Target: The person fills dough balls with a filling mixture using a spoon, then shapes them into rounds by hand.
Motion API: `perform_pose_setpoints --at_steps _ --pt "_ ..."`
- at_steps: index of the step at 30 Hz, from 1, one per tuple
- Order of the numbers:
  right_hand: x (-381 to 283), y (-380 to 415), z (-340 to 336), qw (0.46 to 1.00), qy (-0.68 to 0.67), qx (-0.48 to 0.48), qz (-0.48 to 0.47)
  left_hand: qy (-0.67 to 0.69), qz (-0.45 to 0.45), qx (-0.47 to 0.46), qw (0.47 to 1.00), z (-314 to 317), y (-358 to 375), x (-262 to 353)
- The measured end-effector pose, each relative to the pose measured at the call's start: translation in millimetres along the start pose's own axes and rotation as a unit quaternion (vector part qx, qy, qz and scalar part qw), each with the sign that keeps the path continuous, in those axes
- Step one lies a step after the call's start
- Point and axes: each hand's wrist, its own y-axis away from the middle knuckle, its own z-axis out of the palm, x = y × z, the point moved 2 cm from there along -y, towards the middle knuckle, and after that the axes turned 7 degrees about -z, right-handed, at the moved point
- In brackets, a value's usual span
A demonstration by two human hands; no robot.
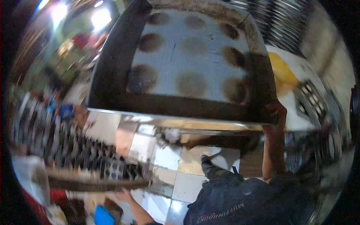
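Note:
A large dark-edged tray (183, 103) with rows of round brown marks on its pale surface is held up high in front of me. My right hand (276, 113) grips its near right corner, fingers wrapped over the edge. Low on the left, away from the tray, my left hand (123, 195) is stretched out near the end of a wooden ledge (93, 184); it looks blurred, with fingers apart and nothing seen in it.
Stacked dark trays (67, 142) stand along the left, more (285, 22) at the upper right. A yellow item (281, 71) and a metal rack (312, 98) lie on a white surface at right. Below are floor tiles (187, 185) and a blue object (104, 215).

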Motion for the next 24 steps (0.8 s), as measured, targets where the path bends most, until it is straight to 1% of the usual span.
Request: perform_pose_setpoints --at_steps 1,2,3,4,5,7,9,12,13,15,16,17,18,19,20,21,22,23,24 --pt "-39.0 14.1 -4.9 0.962 0.242 0.11 -0.067 -0.033 -0.081 -0.185 0.979 -27.2 61.1 34.1" --pt "-77.6 33.0 -12.2 0.851 0.46 0.223 -0.115 -0.011 -0.033 -0.186 0.982 -29.4 76.8 75.8" --pt "-115.7 54.6 -29.7 0.829 0.478 0.261 -0.13 0.024 0.022 -0.233 0.972 -29.3 97.2 103.8" --pt "-148.8 76.8 -56.1 0.914 0.262 0.287 -0.116 0.05 0.071 -0.282 0.956 -35.1 123.7 121.7" --pt "-177.5 95.5 -80.0 0.953 0.029 0.283 -0.105 0.071 0.111 -0.329 0.935 -42.8 152.9 139.4" --pt "-232.6 114.4 -129.5 0.886 0.115 0.412 -0.18 0.099 0.163 -0.421 0.887 -68.0 212.2 174.8" --pt "-271.6 120.3 -144.3 0.871 0.139 0.434 -0.183 0.122 0.189 -0.503 0.835 -86.2 263.5 199.2" --pt "-331.7 136.9 -201.9 0.758 0.301 0.537 -0.218 0.163 0.21 -0.617 0.741 -106.6 354.4 251.1" --pt "-348.3 138.3 -224.8 0.758 0.303 0.535 -0.22 0.177 0.214 -0.651 0.706 -112.5 384.5 271.8" --pt "-370.4 161.1 -277.6 0.66 0.297 0.649 -0.234 0.194 0.226 -0.717 0.63 -111.2 431.9 295.2" --pt "-386.4 177.2 -321.4 0.683 0.281 0.637 -0.221 0.121 0.335 -0.519 0.777 -102.9 434.9 329.9" --pt "-380.3 142.5 -282.5 0.64 0.31 0.658 -0.249 0.14 0.32 -0.434 0.831 -103.2 417.2 349.5" --pt "-385.6 143.2 -303.8 0.605 0.348 0.672 -0.245 0.185 0.225 -0.424 0.858 -110.2 401.8 379.1" --pt "-389.2 140.3 -325.7 0.572 0.385 0.683 -0.241 0.246 0.208 -0.374 0.87 -119.3 385.5 412.2" --pt "-387.9 129.3 -326.8 0.558 0.381 0.711 -0.192 0.221 0.21 -0.357 0.883 -130.1 363.0 447.8" --pt "-387.0 134.2 -358.3 0.57 0.354 0.716 -0.193 0.253 0.147 -0.359 0.886 -160.2 337.2 485.4" --pt "-385.0 135.0 -379.3 0.547 0.372 0.727 -0.185 0.327 0.151 -0.281 0.89 -190.6 314.9 518.7" --pt "-381.4 135.0 -398.5 0.525 0.389 0.735 -0.18 0.311 0.167 -0.264 0.897 -202.3 290.7 543.0" --pt "-375.4 133.9 -416.4 0.536 0.403 0.708 -0.222 0.331 0.172 -0.259 0.891 -216.4 269.2 565.2"
